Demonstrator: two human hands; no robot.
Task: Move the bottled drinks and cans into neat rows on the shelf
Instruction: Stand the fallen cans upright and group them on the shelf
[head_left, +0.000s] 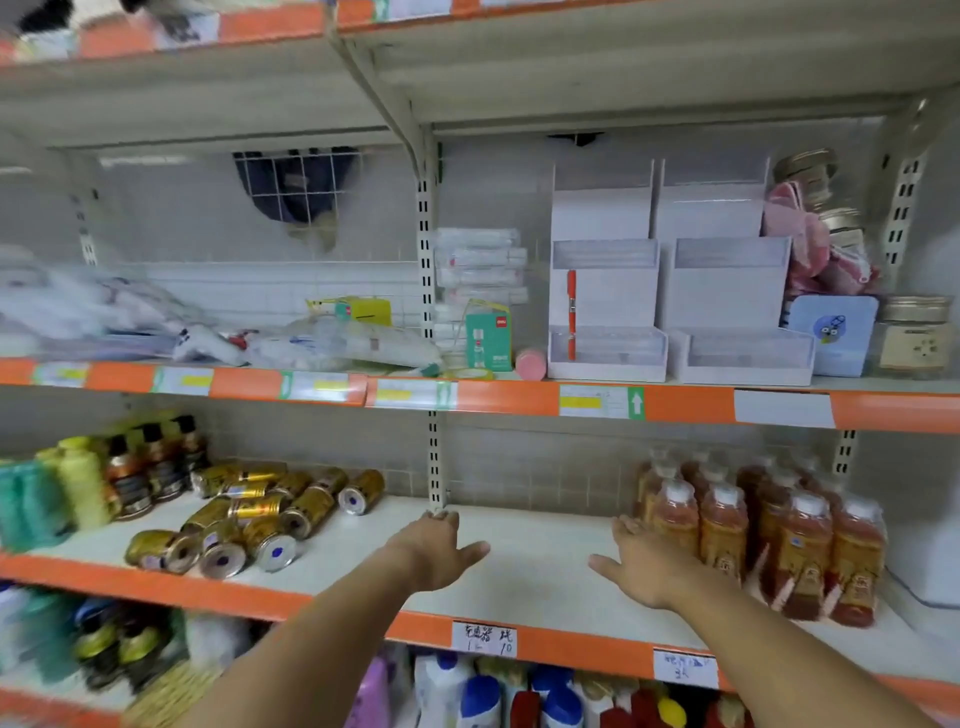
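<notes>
A group of clear plastic bottles of reddish-orange drink with white caps (769, 535) stands upright in tight rows at the right end of the white middle shelf with an orange front strip (540, 571). At the left end of that shelf a heap of gold metal cans (249, 519) lies tipped on its sides, their round ends facing outward, some resting on one another. Behind the cans stand small dark-capped brown bottles (150, 467), and just left of those are blurred yellow and green bottles (52, 488). Between the cans and the orange drinks the shelf surface is bare, and both hands reach over it. The left hand (441, 545) is released, fingers straight, their tips at the foot of the slotted white metal upright (435, 457), thumb spread to the right; it grips nothing. The right hand (644, 561) is likewise loose and flat, thumb spread to the left, with its fingers just beside the nearest orange bottle; contact cannot be told. On the shelf above sit white tiered display boxes (675, 291) holding one orange pen (571, 312). Two handwritten white price labels (484, 640) are fixed to the orange strip below the hands.
</notes>
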